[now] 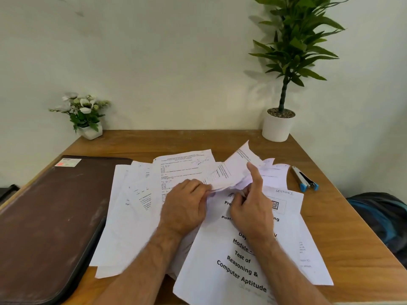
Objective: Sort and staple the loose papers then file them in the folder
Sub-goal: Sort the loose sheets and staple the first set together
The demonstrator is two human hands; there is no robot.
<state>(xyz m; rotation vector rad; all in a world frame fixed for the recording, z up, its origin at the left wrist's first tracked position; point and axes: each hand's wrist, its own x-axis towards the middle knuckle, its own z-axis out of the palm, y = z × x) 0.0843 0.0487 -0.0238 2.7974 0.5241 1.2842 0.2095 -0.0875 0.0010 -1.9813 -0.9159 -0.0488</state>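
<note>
office desk | wooden desk [136,142] | folder [55,212] | stapler [305,179]

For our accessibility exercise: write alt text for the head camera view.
Two hands, left hand and right hand, pinch a lifted sheet above loose papers on a wooden desk. A closed brown folder lies left, a stapler right.

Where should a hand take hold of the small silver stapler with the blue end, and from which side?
Grip the small silver stapler with the blue end across its slim middle, coming from above. It lies flat on the wooden table, right of the loose papers, with both long sides free, so the right hand could probably pinch it there.
</note>
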